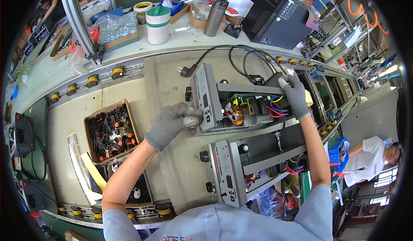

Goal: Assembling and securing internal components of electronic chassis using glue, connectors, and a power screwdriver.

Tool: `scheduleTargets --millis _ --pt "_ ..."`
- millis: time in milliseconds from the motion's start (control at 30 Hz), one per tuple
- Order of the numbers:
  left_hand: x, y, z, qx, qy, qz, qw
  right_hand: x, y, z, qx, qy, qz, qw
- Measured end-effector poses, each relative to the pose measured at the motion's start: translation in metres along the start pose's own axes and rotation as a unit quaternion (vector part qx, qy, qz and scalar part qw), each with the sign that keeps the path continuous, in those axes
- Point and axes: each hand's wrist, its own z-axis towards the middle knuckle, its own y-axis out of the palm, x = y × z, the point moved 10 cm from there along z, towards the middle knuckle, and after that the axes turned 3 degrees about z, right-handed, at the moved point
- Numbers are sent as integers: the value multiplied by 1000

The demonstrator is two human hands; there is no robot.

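An open welding machine (pixel 254 110) lies in front of me, its grey front panel (pixel 205 99) facing left and its coils, boards and coloured wires exposed. At the lower part of that panel, my gloved left hand (pixel 176 122) has its fingers closed; what they pinch is hidden. My gloved right hand (pixel 294 92) grips the machine's back end, fingers over its dark rear edge. A black knob (pixel 188 93) sticks out from the panel above my left hand. The machine's black power cord (pixel 211 54) loops behind it, ending in a plug (pixel 187 71).
Nearer my body lies a second open welding machine (pixel 228 172). To the left, a cardboard box (pixel 88 133) holds black and orange knobs, beside a second box of dark parts (pixel 144 189). A shelf (pixel 185 39) behind carries a thermos (pixel 216 17) and computer tower (pixel 275 17). Another person (pixel 365 159) is at right.
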Motion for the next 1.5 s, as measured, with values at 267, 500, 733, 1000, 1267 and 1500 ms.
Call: scheduleTargets --millis 267,500,733,1000,1267,1500 --pt "-2 2 -1 -6 6 44 999 -10 -2 -4 -10 -7 -38 999" --pt "12 -27 -60 226 -48 103 968 -12 -2 -2 5 -67 -43 997" --pt "-13 56 -120 2 -84 -411 908 -1 -4 6 2 -87 -33 996" --pt "-17 77 -146 26 -96 -264 959 -17 -43 -29 6 -115 -63 991" --pt "-16 101 -137 -22 -53 -245 968 42 -51 -66 -14 4 76 997" --pt "-27 105 -149 -40 -129 -95 986 53 -44 -60 -28 12 63 998"
